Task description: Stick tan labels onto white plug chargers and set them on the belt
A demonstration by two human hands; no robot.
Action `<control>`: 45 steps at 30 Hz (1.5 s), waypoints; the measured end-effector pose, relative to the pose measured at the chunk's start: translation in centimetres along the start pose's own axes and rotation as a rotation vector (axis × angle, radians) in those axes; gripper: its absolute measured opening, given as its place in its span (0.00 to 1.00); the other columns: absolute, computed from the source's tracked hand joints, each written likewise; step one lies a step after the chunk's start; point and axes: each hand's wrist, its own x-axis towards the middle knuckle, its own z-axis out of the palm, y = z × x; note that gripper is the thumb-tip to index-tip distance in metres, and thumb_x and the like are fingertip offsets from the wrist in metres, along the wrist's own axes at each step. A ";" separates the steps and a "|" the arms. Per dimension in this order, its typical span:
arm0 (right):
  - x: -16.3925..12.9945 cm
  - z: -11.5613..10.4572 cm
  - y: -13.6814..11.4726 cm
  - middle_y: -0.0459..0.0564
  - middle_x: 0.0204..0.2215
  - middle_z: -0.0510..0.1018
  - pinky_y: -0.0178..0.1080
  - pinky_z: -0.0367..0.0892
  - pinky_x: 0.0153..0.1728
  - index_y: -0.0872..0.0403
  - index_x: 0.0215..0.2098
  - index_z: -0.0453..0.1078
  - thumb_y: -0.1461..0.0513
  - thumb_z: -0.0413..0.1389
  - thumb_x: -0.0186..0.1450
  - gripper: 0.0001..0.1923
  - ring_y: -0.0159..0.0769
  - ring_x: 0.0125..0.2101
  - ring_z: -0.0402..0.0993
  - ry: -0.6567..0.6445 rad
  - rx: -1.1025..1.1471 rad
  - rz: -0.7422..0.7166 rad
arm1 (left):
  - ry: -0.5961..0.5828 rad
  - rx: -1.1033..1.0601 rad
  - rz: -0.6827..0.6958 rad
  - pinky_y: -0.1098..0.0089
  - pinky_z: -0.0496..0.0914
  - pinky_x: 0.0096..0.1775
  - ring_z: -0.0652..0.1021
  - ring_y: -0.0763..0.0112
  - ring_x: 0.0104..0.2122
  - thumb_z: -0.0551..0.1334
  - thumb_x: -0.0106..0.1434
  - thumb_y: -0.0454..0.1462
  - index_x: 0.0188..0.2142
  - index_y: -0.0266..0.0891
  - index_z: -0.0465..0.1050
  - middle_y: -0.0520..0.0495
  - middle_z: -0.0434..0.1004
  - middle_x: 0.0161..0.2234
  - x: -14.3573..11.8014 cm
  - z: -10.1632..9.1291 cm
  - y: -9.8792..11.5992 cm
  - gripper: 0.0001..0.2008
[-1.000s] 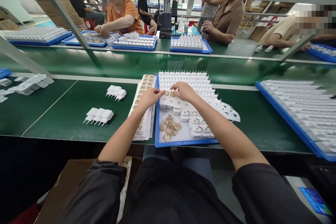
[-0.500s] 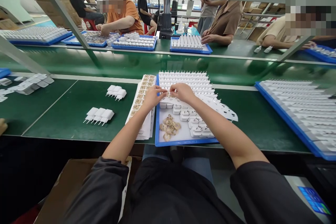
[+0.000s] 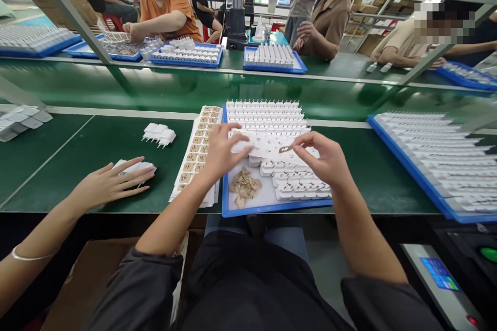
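Note:
My right hand [image 3: 320, 158] pinches a small tan piece with holes [image 3: 285, 149] between thumb and fingertips, over the blue tray [image 3: 264, 211]. My left hand [image 3: 225, 150] is open, fingers spread, above the tray's left edge. Between the hands a white sheet with small holes [image 3: 266, 140] lies across the plug housings. Upright white housings with pins [image 3: 267, 114] stand in rows at the tray's back. More housings [image 3: 297, 189] lie at its front right, partly hidden. A heap of tan pieces [image 3: 244, 187] sits at the front left.
Left of the tray lies a stack of sheets bearing tan pieces [image 3: 190, 156]. A co-worker's hand [image 3: 112, 181] covers a group of white plugs; another plug group [image 3: 159, 134] lies behind it. A second filled tray [image 3: 407, 170] stands at right. Several people sit or stand across the bench.
My hands have moved apart; the right has drawn right with the tan piece and the left has opened. A co-worker's hand has reached in from the left onto the nearer plugs.

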 end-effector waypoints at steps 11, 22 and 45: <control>-8.5 3.1 0.4 0.51 0.36 0.78 0.47 0.74 0.43 0.49 0.37 0.71 0.61 0.58 0.69 0.02 0.43 0.41 0.77 0.107 0.210 0.132 | -0.216 -0.148 0.099 0.44 0.64 0.58 0.69 0.44 0.61 0.70 0.61 0.39 0.39 0.43 0.73 0.37 0.70 0.63 -3.5 3.7 4.2 0.09; -9.8 8.0 -2.8 0.48 0.32 0.81 0.43 0.75 0.38 0.49 0.36 0.73 0.61 0.60 0.67 0.01 0.39 0.34 0.79 -0.017 0.570 0.166 | -0.089 -1.231 -0.746 0.65 0.80 0.36 0.83 0.62 0.42 0.66 0.63 0.52 0.56 0.48 0.65 0.41 0.79 0.52 -9.6 0.5 5.9 0.25; -9.3 8.9 -3.6 0.46 0.34 0.79 0.40 0.72 0.43 0.49 0.38 0.74 0.62 0.61 0.67 0.01 0.36 0.37 0.76 0.058 0.511 0.276 | 0.010 -0.532 -0.136 0.60 0.76 0.53 0.80 0.60 0.49 0.72 0.61 0.36 0.57 0.49 0.75 0.43 0.81 0.49 -11.9 -1.6 7.2 0.25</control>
